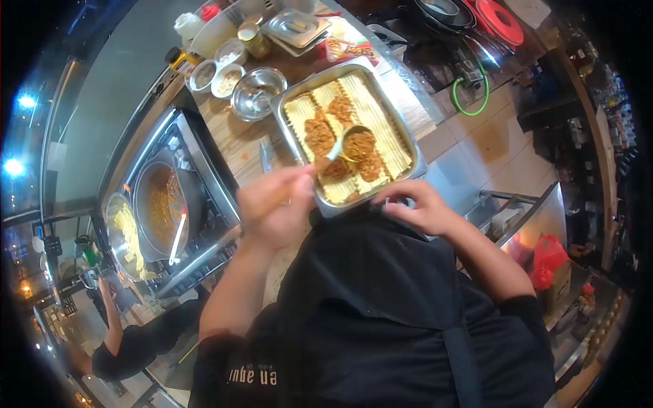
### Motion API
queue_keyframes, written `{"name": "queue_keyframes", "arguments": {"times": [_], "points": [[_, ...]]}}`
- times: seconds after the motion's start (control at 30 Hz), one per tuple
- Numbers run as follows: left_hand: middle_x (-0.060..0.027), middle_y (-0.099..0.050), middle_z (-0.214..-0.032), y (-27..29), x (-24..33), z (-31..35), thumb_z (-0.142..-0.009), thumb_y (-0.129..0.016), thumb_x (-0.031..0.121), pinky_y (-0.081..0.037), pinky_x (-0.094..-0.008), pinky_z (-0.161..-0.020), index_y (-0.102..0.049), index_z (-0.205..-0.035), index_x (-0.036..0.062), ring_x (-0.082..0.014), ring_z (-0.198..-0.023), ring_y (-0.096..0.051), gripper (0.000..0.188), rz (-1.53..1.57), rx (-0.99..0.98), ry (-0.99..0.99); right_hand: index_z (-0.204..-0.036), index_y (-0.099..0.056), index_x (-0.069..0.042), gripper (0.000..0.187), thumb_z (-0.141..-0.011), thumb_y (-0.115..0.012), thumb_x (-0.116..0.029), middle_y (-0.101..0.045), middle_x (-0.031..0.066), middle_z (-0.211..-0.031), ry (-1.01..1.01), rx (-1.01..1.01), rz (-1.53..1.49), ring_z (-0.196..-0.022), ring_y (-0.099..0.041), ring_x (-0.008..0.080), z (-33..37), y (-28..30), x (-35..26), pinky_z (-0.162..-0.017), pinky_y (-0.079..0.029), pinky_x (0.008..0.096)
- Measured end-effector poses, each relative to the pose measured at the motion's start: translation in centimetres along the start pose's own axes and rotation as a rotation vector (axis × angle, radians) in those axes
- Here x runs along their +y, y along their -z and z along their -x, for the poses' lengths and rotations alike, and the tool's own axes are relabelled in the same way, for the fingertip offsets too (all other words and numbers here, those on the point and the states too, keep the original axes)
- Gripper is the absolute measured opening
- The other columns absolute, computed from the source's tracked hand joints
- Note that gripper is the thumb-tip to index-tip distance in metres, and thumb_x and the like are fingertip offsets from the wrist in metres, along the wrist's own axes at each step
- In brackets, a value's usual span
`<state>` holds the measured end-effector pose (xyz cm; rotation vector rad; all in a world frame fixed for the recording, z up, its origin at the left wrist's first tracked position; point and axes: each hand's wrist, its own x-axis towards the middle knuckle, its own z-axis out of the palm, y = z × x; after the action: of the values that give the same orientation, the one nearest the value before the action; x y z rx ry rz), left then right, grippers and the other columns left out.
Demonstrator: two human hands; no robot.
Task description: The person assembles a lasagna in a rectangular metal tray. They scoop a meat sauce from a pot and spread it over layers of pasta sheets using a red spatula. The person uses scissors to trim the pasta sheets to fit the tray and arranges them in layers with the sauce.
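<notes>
My left hand [279, 207] is closed around the wooden handle of a ladle [335, 151]. The ladle's bowl, filled with brown-red meat sauce, is over a deep rectangular metal pan [277, 103]. Ridged, pale yellow lasagna sheets [381, 126] cover the inside of the pan. Several mounds of meat sauce [318, 138] lie on the sheets, mostly toward the left and near side. At the pan's near right corner, my right hand [423, 209] has its fingers bent at the rim and seems to grip it.
Left of me, a large pot [139, 204] of sauce stands on a stove beside a dish of pale food [126, 234]. A metal bowl [258, 94], small containers [228, 80] and a knife [265, 155] lie near the pan. Another person's arm [112, 316] shows lower left.
</notes>
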<state>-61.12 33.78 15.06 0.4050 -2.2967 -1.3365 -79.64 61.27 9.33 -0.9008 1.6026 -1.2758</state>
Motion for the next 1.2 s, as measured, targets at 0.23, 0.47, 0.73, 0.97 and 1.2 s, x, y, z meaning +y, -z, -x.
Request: {"name": "queue_keyframes", "arguments": {"times": [0.23, 0.47, 0.73, 0.97, 1.2], "points": [[-0.0154, -0.082, -0.096, -8.2, 0.1, -5.2, -0.093, -0.084, 0.002, -0.065, -0.0396, -0.073, -0.082, -0.117, 0.0031, -0.0311, -0.081, -0.079, 0.024, -0.432, -0.107, -0.484, -0.116, -0.084, -0.005, 0.017, -0.104, -0.078, -0.016, -0.073, -0.0026, -0.091, -0.288, 0.294, -0.052, -0.082, -0.061, 0.0072, 11.1, 8.2, 11.8, -0.077, -0.051, 0.0296], [-0.0127, -0.081, -0.095, -9.2, -2.9, -8.2, -0.103, -0.081, 0.008, -0.064, -0.0359, -0.071, -0.079, -0.121, -0.0007, -0.0244, -0.078, -0.078, 0.02, -0.404, 0.129, -0.345, -0.119, -0.083, -0.009, 0.022, -0.099, -0.079, -0.017, -0.072, 0.0081, -0.075, -0.381, 0.111, 0.283, -0.069, -0.066, 0.0176, 10.9, 10.4, 18.0, -0.07, -0.054, 0.0374], [-0.0105, -0.079, -0.092, 1.0, -3.1, -5.3, -0.116, -0.071, 0.032, -0.061, -0.0273, -0.068, -0.074, -0.125, -0.0009, -0.0155, -0.074, -0.074, 0.034, 0.729, 0.796, 0.468, -0.122, -0.082, -0.01, 0.028, -0.096, -0.082, -0.02, -0.07, 0.0095, -0.073, -0.517, -0.008, 0.436, -0.069, -0.068, 0.0201, 10.7, 12.6, 25.0, -0.071, -0.056, 0.0402], [-0.0083, -0.08, -0.094, 19.8, -4.4, 6.1, -0.111, -0.076, 0.035, -0.058, -0.028, -0.066, -0.078, -0.12, 0.0024, -0.0151, -0.074, -0.073, 0.034, 0.537, 1.216, 0.322, -0.128, -0.082, -0.01, 0.036, -0.096, -0.086, -0.024, -0.083, 0.0094, -0.092, -0.734, -0.218, 0.565, -0.084, -0.076, 0.0177, 15.4, 13.9, 38.6, -0.08, -0.059, 0.0366], [-0.009, -0.079, -0.08, 31.0, -13.7, 19.3, -0.111, -0.076, 0.034, -0.056, -0.0331, -0.06, -0.08, -0.101, -0.0022, -0.0143, -0.063, -0.07, 0.038, -0.333, 1.226, 0.615, -0.129, -0.082, -0.009, 0.036, -0.097, -0.086, -0.025, -0.084, 0.0091, -0.094, -0.719, -0.149, 0.428, -0.086, -0.077, 0.0174, 9.7, 8.1, 34.7, -0.082, -0.059, 0.0364]]}}
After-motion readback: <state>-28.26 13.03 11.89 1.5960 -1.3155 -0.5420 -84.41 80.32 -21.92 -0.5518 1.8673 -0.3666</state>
